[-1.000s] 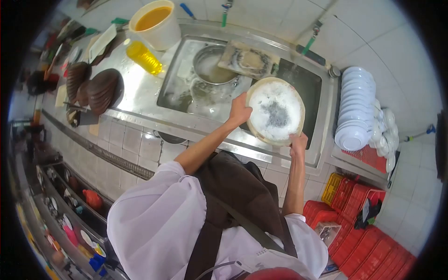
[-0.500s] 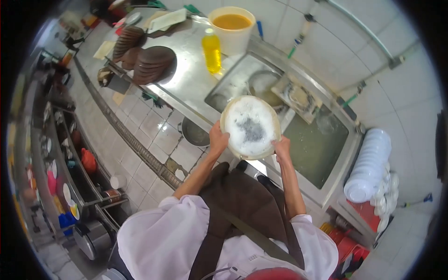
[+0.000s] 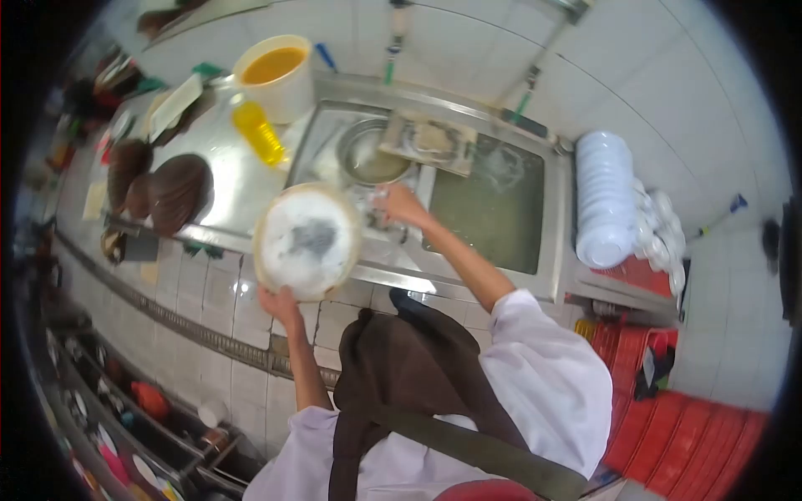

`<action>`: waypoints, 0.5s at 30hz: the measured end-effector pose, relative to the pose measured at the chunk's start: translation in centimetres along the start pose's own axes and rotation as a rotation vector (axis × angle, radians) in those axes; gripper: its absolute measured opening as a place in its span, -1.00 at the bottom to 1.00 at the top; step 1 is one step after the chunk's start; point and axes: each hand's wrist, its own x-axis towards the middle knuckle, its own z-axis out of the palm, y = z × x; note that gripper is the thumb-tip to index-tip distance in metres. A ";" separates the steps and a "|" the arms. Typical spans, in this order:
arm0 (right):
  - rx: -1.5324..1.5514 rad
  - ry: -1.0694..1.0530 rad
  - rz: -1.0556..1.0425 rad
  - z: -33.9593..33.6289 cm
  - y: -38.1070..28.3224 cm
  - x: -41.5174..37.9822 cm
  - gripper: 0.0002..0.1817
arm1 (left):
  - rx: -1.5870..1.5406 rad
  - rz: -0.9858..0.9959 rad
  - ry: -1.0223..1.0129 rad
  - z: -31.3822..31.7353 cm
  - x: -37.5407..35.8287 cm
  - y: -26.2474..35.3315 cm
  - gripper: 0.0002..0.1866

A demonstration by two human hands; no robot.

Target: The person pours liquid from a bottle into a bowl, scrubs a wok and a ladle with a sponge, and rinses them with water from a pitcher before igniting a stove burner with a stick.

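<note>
My left hand grips the lower edge of a round bowl filled with white foam that has a grey patch in the middle. The bowl is over the front edge of the steel counter. My right hand is off the bowl, over the sink's near side, with its fingers closed; what they hold, if anything, is too small to name. Just behind it, a round metal pot with cloudy liquid sits in the left basin. A tray with a pale block lies across the divider.
Greenish water fills the right basin. Stacked white bowls stand at the right. On the counter are a yellow bottle, a bucket of orange liquid and brown ribbed items. Red crates are at the lower right.
The view has turned and shifted right. My right hand has let go of the bowl and moved over the sink. The bowl, in my left hand, has moved left over the counter edge.
</note>
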 end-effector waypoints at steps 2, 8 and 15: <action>-0.372 0.387 -0.197 -8.5 2.1 3.0 -0.58 | -0.007 0.011 0.018 0.2 -0.2 -0.1 -0.58; -1.140 1.136 -0.581 -37.5 8.1 9.4 -0.71 | -0.078 -0.067 0.130 0.6 -0.7 -0.6 -0.56; -1.177 0.522 -0.618 -45.0 10.0 12.2 -0.74 | 0.112 -0.032 0.221 1.5 -1.4 1.4 -0.59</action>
